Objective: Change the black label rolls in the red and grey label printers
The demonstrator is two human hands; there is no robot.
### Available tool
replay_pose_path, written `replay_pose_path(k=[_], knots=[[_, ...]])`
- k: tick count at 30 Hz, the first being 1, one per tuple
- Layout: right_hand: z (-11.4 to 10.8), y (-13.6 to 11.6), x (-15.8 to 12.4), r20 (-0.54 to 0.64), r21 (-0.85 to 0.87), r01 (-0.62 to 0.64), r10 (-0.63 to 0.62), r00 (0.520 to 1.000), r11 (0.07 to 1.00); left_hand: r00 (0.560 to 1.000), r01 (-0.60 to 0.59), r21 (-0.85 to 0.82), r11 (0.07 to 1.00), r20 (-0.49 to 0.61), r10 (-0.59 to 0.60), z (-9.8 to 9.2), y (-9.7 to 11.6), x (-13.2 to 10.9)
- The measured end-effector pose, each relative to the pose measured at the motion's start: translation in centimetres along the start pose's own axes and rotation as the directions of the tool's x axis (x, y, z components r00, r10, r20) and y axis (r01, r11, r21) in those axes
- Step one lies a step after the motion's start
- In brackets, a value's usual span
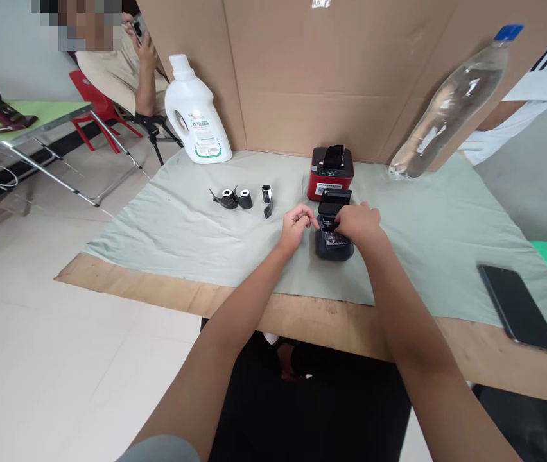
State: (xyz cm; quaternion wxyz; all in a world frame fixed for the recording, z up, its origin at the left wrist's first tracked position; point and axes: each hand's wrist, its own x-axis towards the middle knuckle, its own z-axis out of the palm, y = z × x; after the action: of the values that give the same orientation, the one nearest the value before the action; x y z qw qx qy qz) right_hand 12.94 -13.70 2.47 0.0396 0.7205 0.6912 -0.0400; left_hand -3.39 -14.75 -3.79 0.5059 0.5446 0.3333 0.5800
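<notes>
A small dark handheld printer (334,249) with a keypad lies on the cloth, its black lid (335,196) raised. My right hand (361,223) reaches over its right side, fingers bent down into the uncovered compartment. Those fingertips are hidden, so what they grip cannot be made out. At the printer's left edge is my left hand (296,227), holding nothing, with the index finger stretched toward the compartment and the other fingers loosely curled. Directly behind stands a red and black printer (330,181) with a dark strip sticking out of its top.
Several small black paper rolls (244,199) sit left of my hands. A white detergent bottle (201,122) and a tilted clear bottle (447,109) lean near the cardboard wall (302,70). A phone (519,307) lies at the right front edge. Two other people are beyond the table.
</notes>
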Motion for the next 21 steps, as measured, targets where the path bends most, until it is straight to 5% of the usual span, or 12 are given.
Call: replay_pose_path(k=[7, 11, 15, 21], knots=[[-2.9, 0.0, -1.7, -0.001, 0.025, 0.020, -0.020, 1.000, 0.999, 0.999, -0.014, 0.018, 1.000, -0.049, 0.015, -0.2, -0.3, 0.1], [-4.6, 1.7, -2.5, -0.142, 0.180, 0.163, -0.138, 0.980, 0.970, 0.991, -0.091, 0.012, 0.996, -0.096, 0.091, -0.4, -0.4, 0.4], [-5.5, 2.5, -2.9, -0.218, 0.432, 0.412, -0.350, 0.911, 0.802, 0.985, -0.139, 0.059, 0.989, -0.097, 0.144, -0.8, 0.0, 0.9], [-5.2, 0.4, -3.1, -0.241, 0.647, 0.450, -0.395, 0.887, 0.616, 0.995, -0.101, 0.030, 0.994, 0.007, 0.101, -1.5, 0.5, 1.3]])
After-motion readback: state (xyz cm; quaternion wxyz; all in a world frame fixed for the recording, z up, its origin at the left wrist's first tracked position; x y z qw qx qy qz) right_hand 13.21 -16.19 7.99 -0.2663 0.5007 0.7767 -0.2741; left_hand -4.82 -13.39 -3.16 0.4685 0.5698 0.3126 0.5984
